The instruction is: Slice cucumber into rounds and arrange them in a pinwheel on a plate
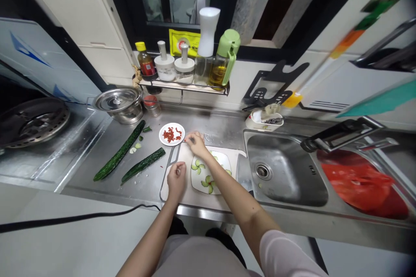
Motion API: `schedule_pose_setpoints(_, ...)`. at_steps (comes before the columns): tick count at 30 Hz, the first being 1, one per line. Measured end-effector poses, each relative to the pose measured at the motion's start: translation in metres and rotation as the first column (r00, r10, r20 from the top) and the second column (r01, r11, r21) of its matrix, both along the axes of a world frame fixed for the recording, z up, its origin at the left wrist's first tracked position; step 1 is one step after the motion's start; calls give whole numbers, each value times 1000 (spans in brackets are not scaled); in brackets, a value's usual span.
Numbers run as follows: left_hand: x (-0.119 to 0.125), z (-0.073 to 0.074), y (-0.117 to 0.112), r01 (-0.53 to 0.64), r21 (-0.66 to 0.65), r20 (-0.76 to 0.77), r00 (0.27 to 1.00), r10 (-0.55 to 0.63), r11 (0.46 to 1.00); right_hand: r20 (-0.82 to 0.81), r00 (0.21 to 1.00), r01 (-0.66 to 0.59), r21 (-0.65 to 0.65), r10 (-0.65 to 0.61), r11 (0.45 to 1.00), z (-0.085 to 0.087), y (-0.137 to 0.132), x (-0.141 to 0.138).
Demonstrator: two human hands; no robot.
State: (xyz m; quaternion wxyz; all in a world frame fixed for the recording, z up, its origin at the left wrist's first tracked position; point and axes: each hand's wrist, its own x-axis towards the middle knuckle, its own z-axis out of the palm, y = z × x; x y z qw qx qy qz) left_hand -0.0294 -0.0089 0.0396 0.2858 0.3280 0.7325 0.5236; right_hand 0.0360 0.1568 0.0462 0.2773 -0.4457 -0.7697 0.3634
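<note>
My right hand reaches over the cutting board to the edge of a small white plate of red dried berries, which look like goji berries. Its fingers are pinched together; what they hold is too small to make out. Lower down, my left hand hovers over the board's left side, fingers curled closed, their contents hidden. Between my arms lies a square white plate with green cucumber slices fanned into flower shapes. My right forearm covers part of it.
Left of the board lie a long cucumber, a shorter cut cucumber and small scraps. A broad knife blade rests between board and sink. Behind stand a lidded steel pot and a rack of condiments.
</note>
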Motion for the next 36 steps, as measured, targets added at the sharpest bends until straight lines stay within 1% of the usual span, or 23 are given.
schedule_pose_setpoints(2,1,8,11,3,47,121,993,-9,999,-69,998,5,12,-4,1000,6,-14,15)
schedule_pose_setpoints(4,3,17,20,28,89,210,977,-46,996,-106,994,-21,10,22,1000,12,-27,30)
schedule_pose_setpoints(7,7,26,28,61,126,268,959,-93,990,-146,987,-67,-1,66,998,19,-45,48)
schedule_pose_setpoints(10,14,30,30,107,159,307,940,-152,981,-166,983,-79,-19,75,997,22,-57,61)
schedule_pose_setpoints(13,20,29,28,154,165,344,917,-203,974,-172,982,-77,-28,71,997,22,-63,72)
schedule_pose_setpoints(16,25,26,25,155,156,376,904,-204,976,-193,979,-76,-31,69,997,23,-68,80)
schedule_pose_setpoints(19,28,24,22,128,158,366,913,-179,979,-207,978,-21,-4,20,1000,27,-74,85)
schedule_pose_setpoints(22,29,23,20,125,158,317,933,-170,979,-168,986,19,30,-14,999,30,-81,88)
schedule_pose_setpoints(26,30,22,19,121,160,294,942,-164,980,-96,995,7,57,-2,998,30,-86,87)
schedule_pose_setpoints(31,30,21,17,147,146,312,932,-187,978,-66,998,3,75,2,997,29,-86,86)
schedule_pose_setpoints(36,28,20,15,181,133,288,934,-213,974,10,998,-55,81,55,995,34,-86,90)
